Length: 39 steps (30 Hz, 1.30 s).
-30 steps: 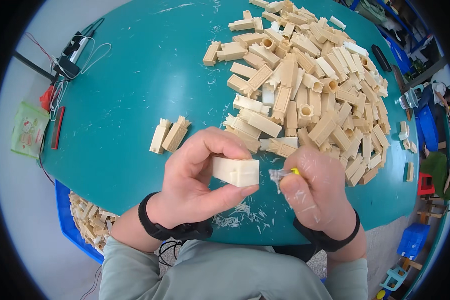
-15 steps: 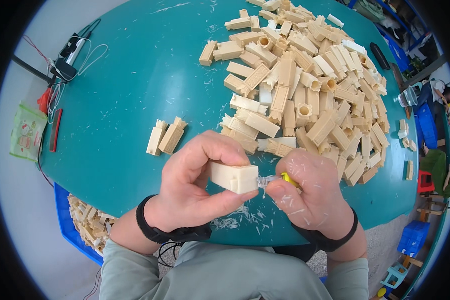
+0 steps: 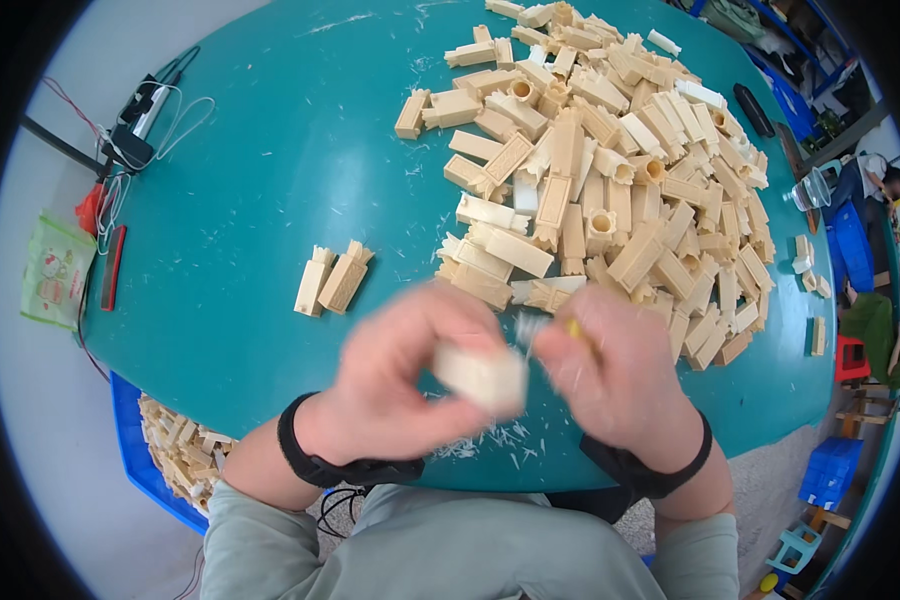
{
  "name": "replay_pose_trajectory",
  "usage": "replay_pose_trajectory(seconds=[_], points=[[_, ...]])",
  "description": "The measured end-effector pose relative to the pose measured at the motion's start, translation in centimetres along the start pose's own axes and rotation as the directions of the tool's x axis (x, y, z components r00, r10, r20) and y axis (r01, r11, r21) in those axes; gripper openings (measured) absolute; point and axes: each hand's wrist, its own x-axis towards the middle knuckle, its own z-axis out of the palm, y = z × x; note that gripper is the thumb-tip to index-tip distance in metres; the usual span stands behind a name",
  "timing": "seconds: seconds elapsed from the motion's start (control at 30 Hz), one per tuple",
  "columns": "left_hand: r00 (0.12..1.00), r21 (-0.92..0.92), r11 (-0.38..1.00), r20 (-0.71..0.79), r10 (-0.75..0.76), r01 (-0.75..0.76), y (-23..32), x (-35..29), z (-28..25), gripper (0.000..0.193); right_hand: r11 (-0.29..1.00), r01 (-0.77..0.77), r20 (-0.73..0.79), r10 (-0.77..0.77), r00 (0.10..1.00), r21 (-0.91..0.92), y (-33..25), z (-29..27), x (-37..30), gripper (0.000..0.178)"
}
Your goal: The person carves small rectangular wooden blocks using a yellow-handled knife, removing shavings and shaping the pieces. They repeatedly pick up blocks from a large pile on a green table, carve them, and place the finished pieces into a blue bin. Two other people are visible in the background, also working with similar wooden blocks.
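Block (image 3: 482,378) blurred in left hand (image 3: 400,385), tool unclear

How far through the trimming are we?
Barely started, it seems. Two blocks lie set apart on the table. The left hand holds one block while the right hand works a small tool against it. The big pile is left.

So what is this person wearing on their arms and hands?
Both hands are bare, without gloves. The left hand and right hand each have a black band around the wrist. Pale grey-green sleeves are pushed up, leaving the forearms uncovered.
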Motion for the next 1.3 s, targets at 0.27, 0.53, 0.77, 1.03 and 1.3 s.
replay_pose_trajectory(seconds=[0.27, 0.53, 0.77, 1.03, 1.3], points=[[0.996, 0.101, 0.994, 0.078, -0.043, 0.035, 0.4, 0.7, -0.6, 0.042, 0.953, -0.196, 0.132, 0.169, 0.977, 0.231, -0.8, -1.1, 0.4, 0.027], [0.991, -0.153, 0.984, -0.091, -0.102, 0.087, 0.6, 0.4, -0.2, 0.038, 0.972, -0.080, 0.191, 0.038, 0.981, 0.219, -0.7, -0.6, 0.0, 0.027], [0.997, 0.232, 0.973, 0.073, -0.009, -0.008, 1.0, 1.1, -1.2, 0.033, 0.980, 0.085, 0.141, -0.111, 0.984, 0.180, -0.6, -0.7, 0.0, 0.028], [0.998, -0.042, 0.999, 0.051, 0.028, -0.026, 0.1, 0.4, -0.7, 0.034, 0.980, 0.127, 0.130, -0.147, 0.980, 0.151, -0.8, -0.5, 0.0, 0.031], [0.995, -0.106, 0.990, 0.054, -0.089, 0.095, 0.4, 0.2, -0.3, 0.035, 0.984, 0.178, 0.107, -0.179, 0.978, 0.015, 0.1, -0.7, 0.2, 0.031]])
